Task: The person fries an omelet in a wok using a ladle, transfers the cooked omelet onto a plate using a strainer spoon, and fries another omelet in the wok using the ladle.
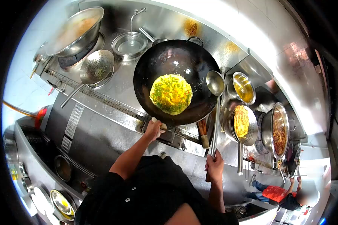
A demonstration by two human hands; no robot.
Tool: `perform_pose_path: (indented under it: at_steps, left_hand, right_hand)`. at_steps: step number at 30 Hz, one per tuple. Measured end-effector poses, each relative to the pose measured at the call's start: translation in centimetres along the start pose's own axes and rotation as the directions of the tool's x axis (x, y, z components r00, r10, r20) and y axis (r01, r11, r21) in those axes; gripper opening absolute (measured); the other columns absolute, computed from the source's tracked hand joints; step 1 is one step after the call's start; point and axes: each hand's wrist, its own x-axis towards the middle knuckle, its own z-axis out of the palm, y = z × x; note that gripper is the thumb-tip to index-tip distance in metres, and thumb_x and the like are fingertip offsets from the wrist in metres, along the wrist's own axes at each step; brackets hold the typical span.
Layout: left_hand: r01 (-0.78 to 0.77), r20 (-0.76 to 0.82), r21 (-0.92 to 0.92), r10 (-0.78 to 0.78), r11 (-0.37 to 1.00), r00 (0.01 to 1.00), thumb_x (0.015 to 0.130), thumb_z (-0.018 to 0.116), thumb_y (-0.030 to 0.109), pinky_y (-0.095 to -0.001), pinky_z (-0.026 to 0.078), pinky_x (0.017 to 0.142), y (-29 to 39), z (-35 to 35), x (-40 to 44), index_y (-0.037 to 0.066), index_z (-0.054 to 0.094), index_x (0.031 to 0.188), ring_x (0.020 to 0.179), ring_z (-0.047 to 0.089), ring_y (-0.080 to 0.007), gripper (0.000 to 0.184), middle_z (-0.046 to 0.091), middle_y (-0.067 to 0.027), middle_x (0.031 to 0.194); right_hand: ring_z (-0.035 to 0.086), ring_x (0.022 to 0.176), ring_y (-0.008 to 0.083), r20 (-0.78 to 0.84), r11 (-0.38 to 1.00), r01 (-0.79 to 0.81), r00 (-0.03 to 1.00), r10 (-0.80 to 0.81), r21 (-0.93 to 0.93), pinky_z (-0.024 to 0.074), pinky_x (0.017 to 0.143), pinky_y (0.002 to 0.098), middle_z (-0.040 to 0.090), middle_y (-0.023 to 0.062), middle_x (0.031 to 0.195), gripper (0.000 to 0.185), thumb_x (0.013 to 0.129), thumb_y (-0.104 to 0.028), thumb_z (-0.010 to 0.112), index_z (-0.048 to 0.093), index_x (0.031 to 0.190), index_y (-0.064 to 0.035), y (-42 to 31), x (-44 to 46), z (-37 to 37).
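A large black wok (146, 71) holds a round yellow omelette (171, 94) flecked with green. My left hand (154, 130) is closed on a whitish cloth (161, 131) at the wok's near rim. In my right hand (215, 165) is the long handle of a metal ladle (215, 83), whose bowl hangs over the wok's right rim, empty as far as I can see. Between my hands, a bamboo brush (202, 134) lies against the counter edge.
A strainer with yellow food (241, 122) and a bowl of yellow liquid (243, 88) stand on the right, before a pan of brown pieces (279, 129). At left are a perforated skimmer (97, 67) and a steaming pan (77, 32). Another person (285, 197) works far right.
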Motion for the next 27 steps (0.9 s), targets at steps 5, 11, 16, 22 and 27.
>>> perform_pose_path:
  at_steps: [5, 11, 16, 22, 27]
  left_hand:
    - [0.002, 0.142, -0.114, 0.015, 0.994, 0.990, 0.083, 0.051, 0.009, -0.0360, 0.055, 0.060, -2.1, -1.2, -0.7, 0.002, 0.051, 0.097, 0.071, 0.061, -0.0199, 0.016, 0.057, -0.0090, 0.087]
    - [0.067, -0.132, -0.167, -0.089, 0.984, 0.987, 0.080, 0.053, 0.008, -0.0437, 0.053, 0.063, -1.7, 0.6, -0.9, 0.004, 0.049, 0.092, 0.069, 0.058, -0.0225, 0.013, 0.054, -0.0091, 0.081]
    - [-0.030, -0.075, -0.082, 0.024, 0.996, 0.997, 0.079, 0.051, 0.009, -0.0364, 0.054, 0.056, -2.0, 0.3, -4.3, 0.005, 0.052, 0.094, 0.068, 0.061, -0.0207, 0.015, 0.058, -0.0073, 0.081]
    - [-0.002, -0.072, -0.028, 0.000, 1.000, 0.997, 0.080, 0.050, 0.007, -0.0364, 0.054, 0.058, -1.8, 0.5, -7.7, 0.005, 0.051, 0.101, 0.071, 0.061, -0.0216, 0.021, 0.057, -0.0080, 0.085]
    - [0.004, -0.140, -0.010, -0.005, 1.000, 0.990, 0.078, 0.049, 0.005, -0.0375, 0.054, 0.068, -0.8, 2.0, -9.8, 0.001, 0.052, 0.104, 0.076, 0.063, -0.0244, 0.026, 0.060, -0.0108, 0.091]
  right_hand:
    - [0.046, 0.043, 0.0076, 0.016, 1.000, -0.001, 1.000, 0.001, 0.002, 0.0388, 0.037, 0.0240, 0.047, -0.0004, 0.059, 0.031, 0.090, -0.008, 0.053, 0.052, 0.120, -0.0013, 0.3, 0.1, 0.1]
    - [0.044, 0.041, 0.0100, 0.054, 0.984, -0.042, 0.998, 0.033, 0.175, 0.0386, 0.037, 0.0249, 0.048, 0.0021, 0.058, 0.011, 0.091, -0.009, 0.052, 0.054, 0.100, -0.0023, -1.5, 1.8, -1.0]
    - [0.044, 0.043, 0.0121, -0.029, 0.886, -0.024, 0.999, 0.043, 0.464, 0.0393, 0.039, 0.0272, 0.046, 0.0024, 0.061, 0.010, 0.093, -0.012, 0.053, 0.048, 0.096, -0.0041, -4.3, 9.8, -6.3]
    - [0.047, 0.040, 0.0154, -0.173, 0.984, -0.036, 0.985, 0.005, -0.177, 0.0421, 0.035, 0.0331, 0.049, 0.0059, 0.057, 0.011, 0.086, -0.008, 0.054, 0.050, 0.091, 0.0008, -0.4, 30.6, -15.3]
    - [0.047, 0.040, 0.0162, -0.092, 0.988, -0.157, 0.984, 0.155, -0.010, 0.0417, 0.036, 0.0329, 0.049, 0.0058, 0.057, 0.005, 0.085, -0.003, 0.049, 0.049, 0.079, -0.0025, 1.2, 34.6, -16.7]
